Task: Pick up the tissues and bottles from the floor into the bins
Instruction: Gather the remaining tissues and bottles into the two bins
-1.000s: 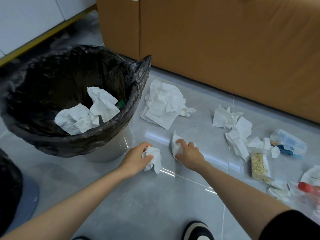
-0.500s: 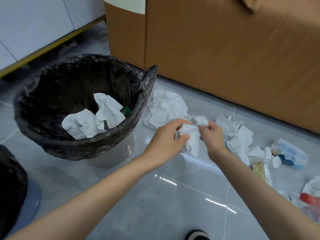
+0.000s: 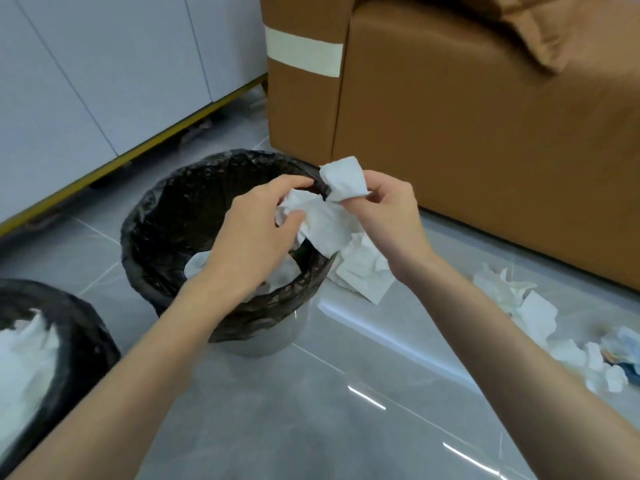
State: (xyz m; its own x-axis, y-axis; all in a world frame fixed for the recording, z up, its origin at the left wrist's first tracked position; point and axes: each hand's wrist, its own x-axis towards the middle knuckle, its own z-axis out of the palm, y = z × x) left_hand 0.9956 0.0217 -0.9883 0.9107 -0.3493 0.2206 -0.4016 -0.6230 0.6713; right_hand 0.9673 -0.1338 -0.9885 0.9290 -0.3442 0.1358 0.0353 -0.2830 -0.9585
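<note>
Both hands hover close together over the right rim of the black-lined bin (image 3: 152,209). The left hand (image 3: 256,233) pinches a crumpled white tissue (image 3: 322,223) that trails down and to the right from its fingers. The right hand (image 3: 389,216) grips a smaller squarish wad (image 3: 343,178) that sticks up above its fingertips. More loose tissues (image 3: 363,275) litter the grey floor (image 3: 311,410) beside the brown sofa (image 3: 485,150).

Grey tiled floor (image 3: 311,410) carries central bin (image 3: 145,216) and lower-left bin (image 3: 86,323), both black-lined. Crumpled tissues (image 3: 363,275) lie just beside central bin; scattered tissues (image 3: 533,313) lie further right.
</note>
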